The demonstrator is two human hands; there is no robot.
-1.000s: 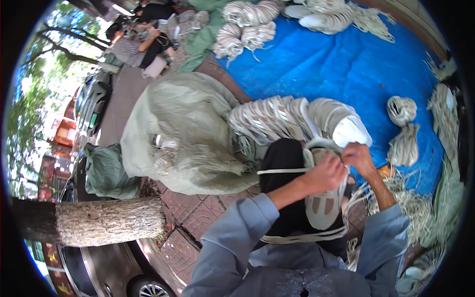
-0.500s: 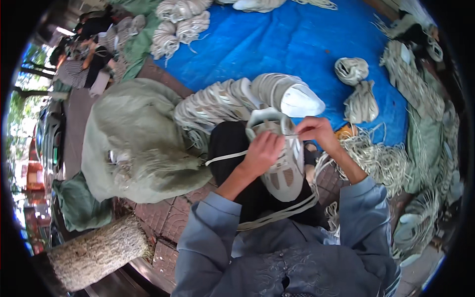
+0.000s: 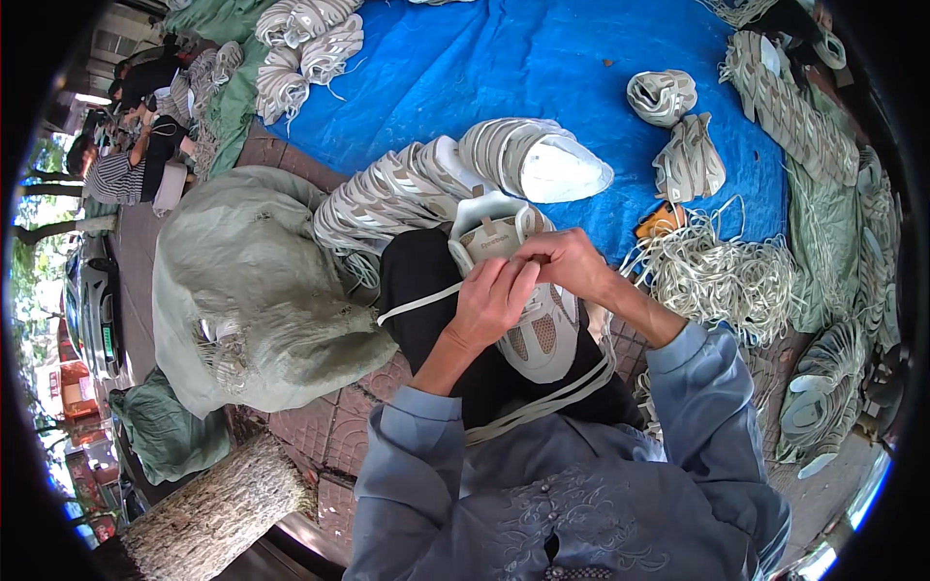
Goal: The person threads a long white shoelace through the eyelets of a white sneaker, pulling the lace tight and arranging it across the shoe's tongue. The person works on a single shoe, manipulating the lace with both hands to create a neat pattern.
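Note:
A beige and white shoe upper (image 3: 542, 344) rests on my dark-trousered lap, its toe toward me and its tongue showing at the far end. Over its lacing area my left hand (image 3: 489, 302) is closed in a pinch on a pale shoelace (image 3: 418, 304), one end of which sticks out to the left. My right hand (image 3: 567, 263) meets the left fingertips, also pinched on the lace; the exact spot between the fingers is hidden. More loose laces (image 3: 552, 407) lie across my lap.
Just beyond the shoe lie nested shoe uppers (image 3: 402, 198) on a blue tarp (image 3: 446, 82). A heap of laces (image 3: 722, 276) is at right, with further upper bundles (image 3: 690, 160). Left stand a large grey-green sack (image 3: 262, 290) and a stone post (image 3: 213, 508). Other people (image 3: 136, 160) sit far left.
My right hand has moved left and in, from the shoe's right side to the left fingertips. The whole view has shifted slightly.

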